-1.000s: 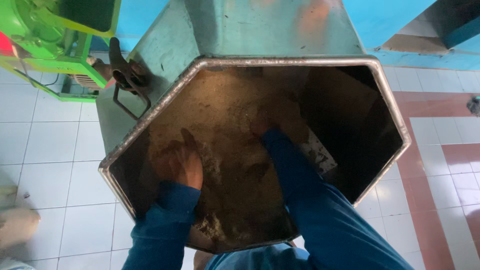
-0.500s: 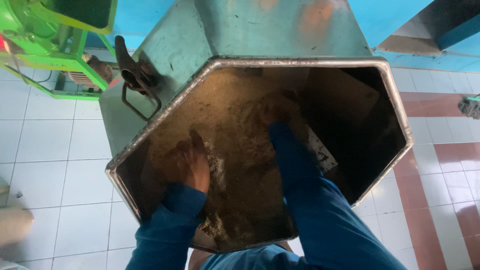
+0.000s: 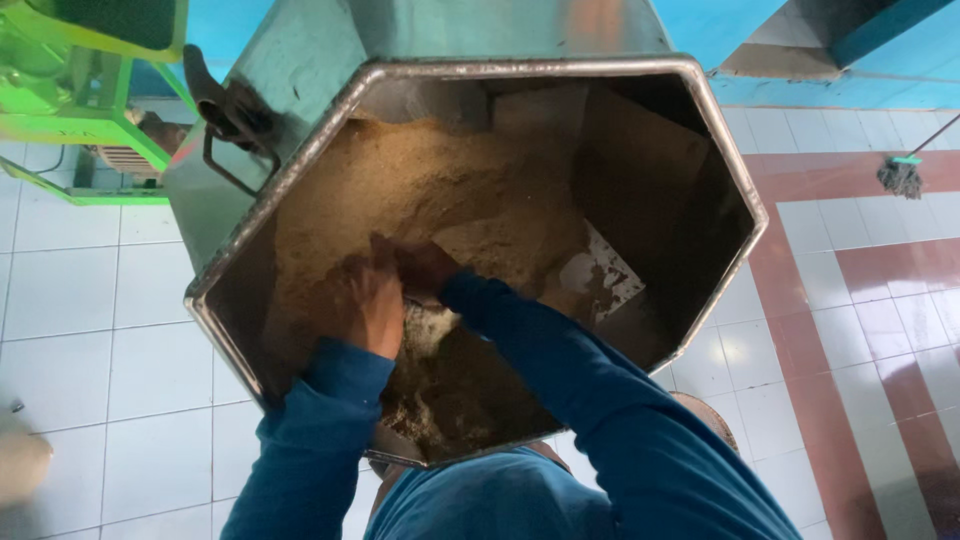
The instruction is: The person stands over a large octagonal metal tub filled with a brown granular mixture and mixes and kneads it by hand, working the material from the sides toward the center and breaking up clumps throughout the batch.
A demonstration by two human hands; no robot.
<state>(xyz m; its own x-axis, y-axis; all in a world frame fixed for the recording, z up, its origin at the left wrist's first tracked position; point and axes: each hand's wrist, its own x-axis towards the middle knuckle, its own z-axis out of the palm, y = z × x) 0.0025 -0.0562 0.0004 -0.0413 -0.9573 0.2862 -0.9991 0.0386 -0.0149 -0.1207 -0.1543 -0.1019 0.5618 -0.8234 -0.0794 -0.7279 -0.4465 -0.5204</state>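
A hexagonal metal drum (image 3: pixel 735 170) tilts toward me, its open mouth facing up. Inside lies a heap of tan, sawdust-like powder (image 3: pixel 440 190). Both my arms in blue sleeves reach into it. My left hand (image 3: pixel 365 305) rests on the powder near the lower left wall, fingers spread and dusted with it. My right hand (image 3: pixel 420 265) is just beside it, pressed into the powder, its fingers partly buried. The two hands nearly touch. Whether either hand grips powder is hidden.
A green machine (image 3: pixel 90 90) stands at the upper left beside the drum's latch handle (image 3: pixel 235 150). White tiles cover the floor on the left, red and white tiles on the right. A mop head (image 3: pixel 900 175) lies at the far right.
My right hand has pulled back from the drum's far centre toward my left hand. The left hand has shifted slightly right. The view has moved closer and the powder heap shows more.
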